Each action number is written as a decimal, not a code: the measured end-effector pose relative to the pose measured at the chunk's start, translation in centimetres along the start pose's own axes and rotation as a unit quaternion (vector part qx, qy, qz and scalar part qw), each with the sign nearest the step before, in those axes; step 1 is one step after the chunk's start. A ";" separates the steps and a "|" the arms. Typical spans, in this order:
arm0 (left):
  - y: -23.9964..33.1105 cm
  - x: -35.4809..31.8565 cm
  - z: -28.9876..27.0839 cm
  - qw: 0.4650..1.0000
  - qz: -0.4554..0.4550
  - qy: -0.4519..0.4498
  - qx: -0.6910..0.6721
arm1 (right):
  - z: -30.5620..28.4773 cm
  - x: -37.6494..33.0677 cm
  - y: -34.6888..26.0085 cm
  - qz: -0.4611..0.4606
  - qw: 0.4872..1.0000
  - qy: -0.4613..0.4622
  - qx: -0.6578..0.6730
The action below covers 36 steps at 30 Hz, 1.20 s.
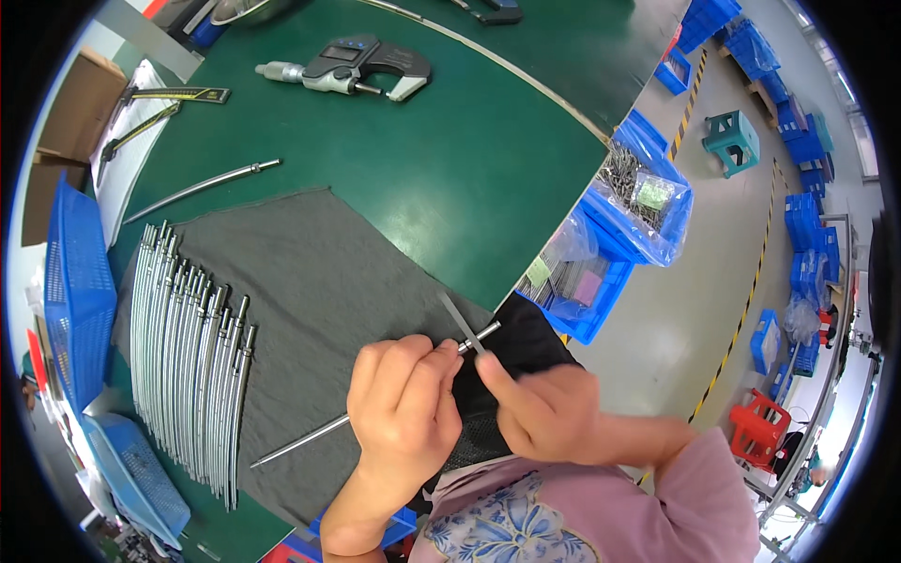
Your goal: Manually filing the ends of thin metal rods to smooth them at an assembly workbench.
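Observation:
My left hand (404,399) is closed round a slim shiny metal rod (302,441). The rod slants across, with its long end out to the lower left and its stepped, grooved tip past my fingers at the right. My right hand (554,413), slightly blurred, grips a narrow flat metal file (458,315), its forefinger along the strip. The file crosses the rod close to the tip and appears to touch it. Left of my hands, several similar rods (192,375) lie side by side on a dark grey cloth (291,253).
A single rod (202,192) lies beyond the cloth on the green table (488,141). Farther back are a digital micrometer (352,68) and a yellow-black caliper (178,94). Blue baskets (80,291) line the left edge; blue bins (610,300) of metal parts stand off the table's right edge.

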<state>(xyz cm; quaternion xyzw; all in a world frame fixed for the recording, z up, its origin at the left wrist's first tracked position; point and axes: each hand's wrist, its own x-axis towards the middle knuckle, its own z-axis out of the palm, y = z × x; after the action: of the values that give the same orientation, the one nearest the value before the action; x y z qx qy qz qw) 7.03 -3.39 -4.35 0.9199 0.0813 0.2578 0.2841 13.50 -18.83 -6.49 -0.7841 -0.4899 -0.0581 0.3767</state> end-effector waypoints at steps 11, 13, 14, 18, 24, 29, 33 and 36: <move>0.1 0.2 0.1 1.000 -0.006 -0.009 0.004 | -0.1 -3.1 0.6 -0.019 1.000 -0.006 -0.012; 0.3 0.3 0.0 1.000 0.001 0.000 0.007 | 0.5 -1.4 0.8 -0.025 1.000 0.019 0.002; 0.3 0.3 0.0 1.000 0.003 -0.004 0.006 | 0.8 -0.9 0.9 -0.028 0.999 0.031 -0.004; -0.3 0.2 0.1 1.000 -0.002 -0.004 0.011 | 0.5 -4.1 1.4 -0.028 0.999 0.014 0.012; 0.0 0.2 -0.3 1.000 0.002 -0.014 0.021 | -0.1 -4.5 4.0 -0.039 0.994 0.080 0.057; 0.0 0.5 -0.4 1.000 0.004 -0.020 0.024 | 0.9 0.4 3.6 0.024 0.990 0.099 0.102; 0.0 0.3 -0.5 0.999 0.001 -0.023 0.031 | 2.1 2.4 3.3 0.053 0.971 0.171 0.161; 0.0 0.3 -0.5 0.999 0.000 -0.027 0.033 | 2.2 2.3 3.5 0.056 0.975 0.158 0.146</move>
<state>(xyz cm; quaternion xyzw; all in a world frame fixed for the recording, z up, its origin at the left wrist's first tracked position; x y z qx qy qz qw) 7.03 -3.06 -3.80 0.9356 0.0821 0.2296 0.2554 16.91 -16.52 -8.88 -0.7277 -0.3832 -0.0880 0.5620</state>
